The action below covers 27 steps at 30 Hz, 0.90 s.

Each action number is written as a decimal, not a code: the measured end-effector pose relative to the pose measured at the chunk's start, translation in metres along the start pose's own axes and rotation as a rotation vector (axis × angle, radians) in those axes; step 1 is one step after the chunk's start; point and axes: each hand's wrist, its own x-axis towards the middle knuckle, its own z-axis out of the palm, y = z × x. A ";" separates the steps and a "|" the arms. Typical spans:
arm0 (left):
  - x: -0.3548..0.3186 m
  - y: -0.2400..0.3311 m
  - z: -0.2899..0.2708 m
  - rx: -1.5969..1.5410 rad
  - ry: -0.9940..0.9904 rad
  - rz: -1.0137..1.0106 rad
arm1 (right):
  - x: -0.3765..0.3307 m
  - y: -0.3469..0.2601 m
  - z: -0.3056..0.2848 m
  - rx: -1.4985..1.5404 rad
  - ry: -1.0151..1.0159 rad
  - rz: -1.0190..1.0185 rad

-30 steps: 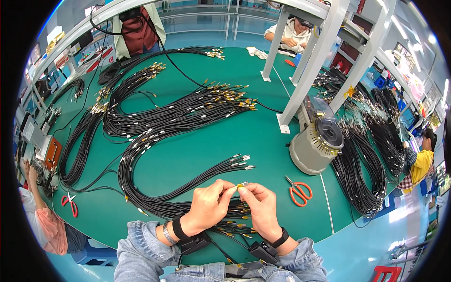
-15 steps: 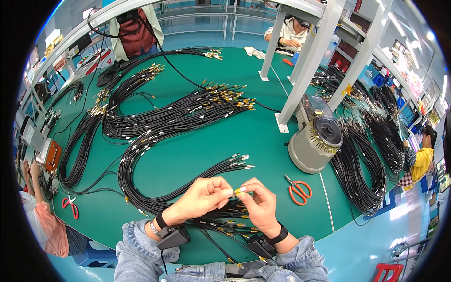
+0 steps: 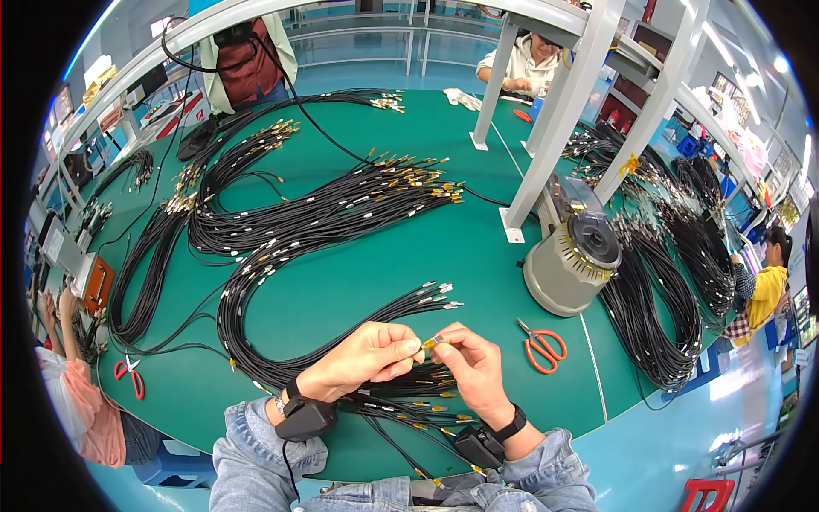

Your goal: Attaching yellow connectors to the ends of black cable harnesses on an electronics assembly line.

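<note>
My left hand (image 3: 368, 354) pinches a small cable end between thumb and fingers in front of me. My right hand (image 3: 474, 369) meets it there, thumb and forefinger closed on a yellow tape piece (image 3: 432, 342) wrapped at that metal-tipped end. Most of the held cable is hidden by the fingers. Beneath both hands, black cables (image 3: 401, 404) with yellow and white tips run across the green table. A curved bundle of black cables (image 3: 229, 320) sweeps from the left, its white-tagged ends (image 3: 439, 295) lying just beyond my hands.
Orange-handled pliers (image 3: 544, 348) lie right of my right hand. Behind them stands a grey round tape dispenser (image 3: 570, 264) beside white frame posts (image 3: 520, 200). More cable bundles (image 3: 324, 213) cover the table's far left and right. Red scissors (image 3: 136, 381) lie left. Other people (image 3: 523, 72) sit around.
My hands stay together at the cable end. The fingers have shifted slightly, and more of the yellow tape shows between them. My left wrist has turned a little.
</note>
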 end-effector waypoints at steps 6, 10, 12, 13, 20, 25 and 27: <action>0.006 -0.020 0.019 0.508 0.331 0.308 | -0.003 -0.002 0.006 0.088 0.121 0.169; 0.005 -0.023 0.023 0.768 0.368 0.445 | -0.003 0.002 -0.002 0.055 0.094 0.228; 0.004 -0.021 0.022 0.676 0.320 0.369 | -0.003 0.006 -0.004 0.071 0.086 0.216; 0.004 -0.019 0.019 0.583 0.275 0.294 | -0.004 0.007 -0.004 0.087 0.075 0.205; 0.000 -0.004 0.003 -0.010 0.028 -0.054 | -0.008 0.002 0.000 0.058 0.020 0.128; 0.013 -0.020 0.004 0.285 0.190 0.146 | 0.002 -0.010 -0.014 -0.124 0.067 0.067; 0.021 -0.030 0.005 0.440 0.259 0.247 | 0.006 -0.020 -0.028 -0.210 0.095 0.046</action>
